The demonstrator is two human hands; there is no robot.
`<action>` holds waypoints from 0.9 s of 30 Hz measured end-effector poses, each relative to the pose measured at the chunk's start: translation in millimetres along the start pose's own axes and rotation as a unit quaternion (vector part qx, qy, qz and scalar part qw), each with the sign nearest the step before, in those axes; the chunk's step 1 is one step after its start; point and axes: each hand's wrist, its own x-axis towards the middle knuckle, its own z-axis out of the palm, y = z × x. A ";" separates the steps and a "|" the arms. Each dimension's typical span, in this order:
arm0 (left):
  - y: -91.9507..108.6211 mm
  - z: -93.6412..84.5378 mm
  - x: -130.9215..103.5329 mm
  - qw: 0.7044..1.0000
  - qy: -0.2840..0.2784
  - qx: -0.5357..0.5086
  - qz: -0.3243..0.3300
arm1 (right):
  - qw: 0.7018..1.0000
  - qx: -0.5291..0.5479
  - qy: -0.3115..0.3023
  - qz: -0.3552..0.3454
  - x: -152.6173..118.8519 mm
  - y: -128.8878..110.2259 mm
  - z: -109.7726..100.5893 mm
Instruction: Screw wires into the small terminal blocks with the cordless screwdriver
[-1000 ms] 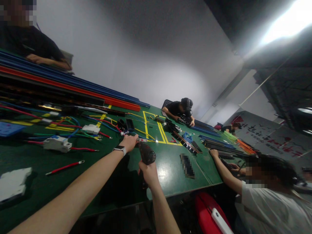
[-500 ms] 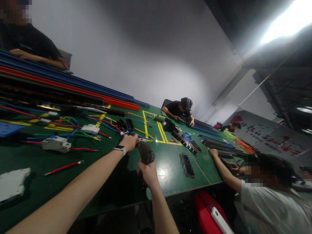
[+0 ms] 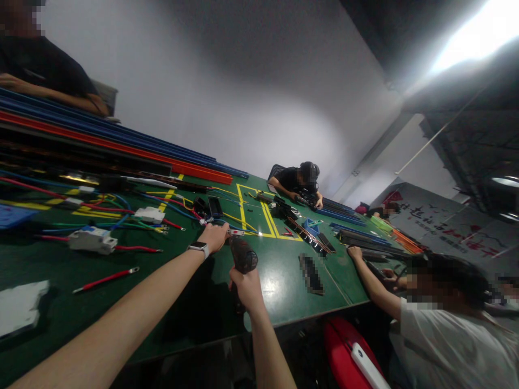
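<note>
My right hand (image 3: 246,286) is wrapped around the grip of a dark cordless drill (image 3: 244,256), which points away from me over the green table. Just left of the drill's front end, my left hand (image 3: 214,237) has its fingers closed on a small white block with a red mark (image 3: 236,232). The drill's tip and most of the block are hidden, so I cannot tell whether they touch. Wires and a black open case (image 3: 214,207) lie just beyond my left hand.
White circuit breakers (image 3: 92,240) with coloured wires lie at left, near a short red cable (image 3: 106,280) and a white breaker (image 3: 22,307). Blue and orange channels (image 3: 194,172) run along the far edge. A co-worker's arm (image 3: 375,283) rests at right, near a red stool (image 3: 344,351).
Both my hands and the drill stay almost still. The view shifts very slightly, and the person at far left has moved an arm a little to the left.
</note>
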 end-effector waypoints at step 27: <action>-4.6 9.9 3.7 1.000 0.015 0.003 0.007 | 1.000 -0.021 0.004 0.001 0.4 0.7 0.9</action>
